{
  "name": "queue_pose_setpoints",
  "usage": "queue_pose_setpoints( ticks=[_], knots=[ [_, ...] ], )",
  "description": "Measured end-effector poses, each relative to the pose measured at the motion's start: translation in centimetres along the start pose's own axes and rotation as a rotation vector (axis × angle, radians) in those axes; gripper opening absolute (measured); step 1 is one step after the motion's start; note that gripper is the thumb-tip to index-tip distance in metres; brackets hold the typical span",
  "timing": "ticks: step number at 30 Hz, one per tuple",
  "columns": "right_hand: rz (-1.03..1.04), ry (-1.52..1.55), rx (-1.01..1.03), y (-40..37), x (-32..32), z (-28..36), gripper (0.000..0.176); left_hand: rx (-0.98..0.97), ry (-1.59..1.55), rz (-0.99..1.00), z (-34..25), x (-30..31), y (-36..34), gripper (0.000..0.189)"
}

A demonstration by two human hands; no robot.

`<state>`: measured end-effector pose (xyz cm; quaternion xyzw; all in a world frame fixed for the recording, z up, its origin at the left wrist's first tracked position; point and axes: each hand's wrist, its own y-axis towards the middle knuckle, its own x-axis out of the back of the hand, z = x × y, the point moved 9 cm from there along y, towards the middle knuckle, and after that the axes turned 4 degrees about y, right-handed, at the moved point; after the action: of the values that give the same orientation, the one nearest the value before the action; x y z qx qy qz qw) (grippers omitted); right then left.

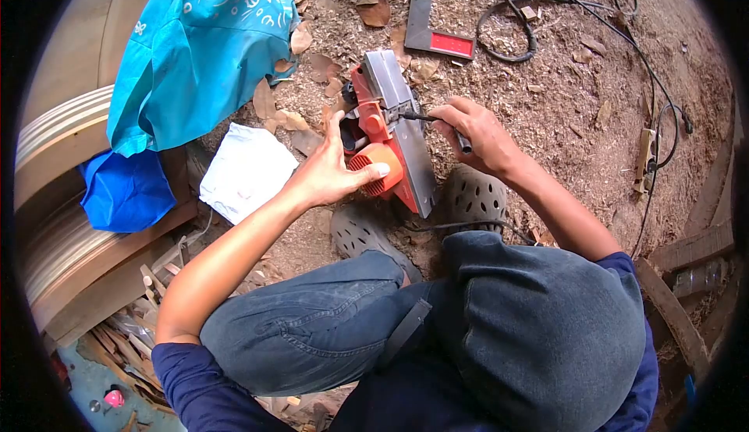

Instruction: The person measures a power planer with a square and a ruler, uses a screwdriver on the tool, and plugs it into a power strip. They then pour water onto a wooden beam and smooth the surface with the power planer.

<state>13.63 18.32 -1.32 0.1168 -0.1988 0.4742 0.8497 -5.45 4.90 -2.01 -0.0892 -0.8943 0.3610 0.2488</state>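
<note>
An orange and grey electric hand planer [388, 81] is tipped on its side above my shoes, its flat metal sole facing right. My left hand [329, 168] is wrapped round the planer's body, thumb on the round orange housing [377, 168]. In my right hand [485, 139] is a dark wrench-like tool [420, 116]. Its thin shaft reaches to the middle of the sole, near the cutter slot, and a short dark cylindrical end shows below my fingers. The exact kind of the tool is partly hidden by my fingers.
Wood shavings and dry leaves cover the ground. A try square [421, 11] with a red inset lies beyond the planer. Black cable [659, 81] runs along the right to a power strip [645, 159]. Stacked boards [62, 143], a turquoise cloth bag [195, 58] and white paper [248, 171] are at left.
</note>
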Motion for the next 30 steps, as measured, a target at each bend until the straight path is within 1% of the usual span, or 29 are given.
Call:
queue_pose_setpoints(
  ticks=[2,3,5,6,7,8,9,10,12,13,14,16,17,18,20,21,24,25,27,28,30],
  knots=[
    [-0.042,-0.339,0.26,0.1,0.1,2.0,0.013,0.007,0.025,-0.01,0.2,0.0,0.0,0.133],
    [-0.041,-0.339,0.261,0.3,0.1,1.7,0.013,0.015,0.052,-0.02,0.3,0.1,0.0,0.132],
    [-0.068,-0.179,0.196,0.9,0.6,1.1,0.013,0.03,0.09,-0.03,0.1,0.3,-0.3,0.133],
    [-0.068,-0.181,0.197,1.2,0.8,1.3,0.013,0.042,0.128,-0.041,-0.2,0.5,-0.4,0.134],
    [0.073,0.092,-0.228,1.6,-0.1,-2.3,0.017,0.04,0.128,-0.041,-0.7,0.2,-0.6,0.134],
    [0.214,0.369,-0.656,0.3,-1.7,-4.6,0.021,-0.126,0.346,-0.289,-3.4,1.6,-1.3,0.127],
    [0.177,0.422,-0.762,0.2,-1.2,-4.4,0.026,-0.295,0.562,-0.539,-6.3,2.6,-2.5,0.121],
    [0.176,0.421,-0.764,0.2,-1.3,-4.8,0.026,-0.297,0.561,-0.538,-6.9,2.9,-2.2,0.121],
    [0.161,0.687,-0.819,0.2,-2.3,-5.5,0.024,-0.58,0.69,-0.495,-11.3,2.6,-1.9,0.094],
    [0.135,0.794,-0.841,0.1,-2.5,-5.3,0.021,-0.648,0.715,-0.504,-12.7,2.4,-1.4,0.064],
    [0.145,0.783,-0.839,0.2,-2.6,-5.3,0.021,-0.642,0.709,-0.516,-13.1,2.2,-0.2,0.064],
    [0.148,0.988,-0.923,-0.1,-3.6,-5.7,0.019,-0.626,0.827,-0.348,-13.0,0.4,3.2,0.046],
    [0.076,1.066,-1.027,-0.3,-3.4,-5.1,0.018,-0.698,0.845,-0.367,-13.7,0.1,3.9,0.032],
    [0.078,1.059,-1.028,-0.3,-3.6,-5.0,0.018,-0.698,0.84,-0.372,-13.6,0.2,4.6,0.032],
    [0.037,1.162,-1.132,-1.1,-4.3,-5.3,0.019,-0.686,0.812,-0.2,-12.7,-0.9,6.3,0.029],
    [-0.003,1.178,-1.142,-1.3,-4.3,-5.3,0.02,-0.79,0.757,-0.264,-13.1,-0.5,6.0,0.028],
    [0.018,1.188,-1.148,-1.4,-4.4,-4.7,0.023,-0.848,0.763,-0.18,-12.7,-0.6,6.7,0.028],
    [0.011,1.187,-1.147,-1.4,-4.2,-4.6,0.023,-0.811,0.782,-0.135,-12.4,-0.9,7.3,0.025],
    [0.041,1.192,-1.124,-1.6,-3.9,-4.0,0.032,-0.795,0.747,-0.105,-12.5,-0.8,7.5,0.022],
    [0.041,1.188,-1.126,-2.1,-3.4,-4.0,0.032,-0.768,0.715,-0.073,-12.2,-0.7,7.7,0.02],
    [-0.002,0.688,-0.918,-2.7,0.7,-5.2,0.039,-0.75,0.733,-0.082,-12.0,-0.6,7.8,0.019]
  ],
)
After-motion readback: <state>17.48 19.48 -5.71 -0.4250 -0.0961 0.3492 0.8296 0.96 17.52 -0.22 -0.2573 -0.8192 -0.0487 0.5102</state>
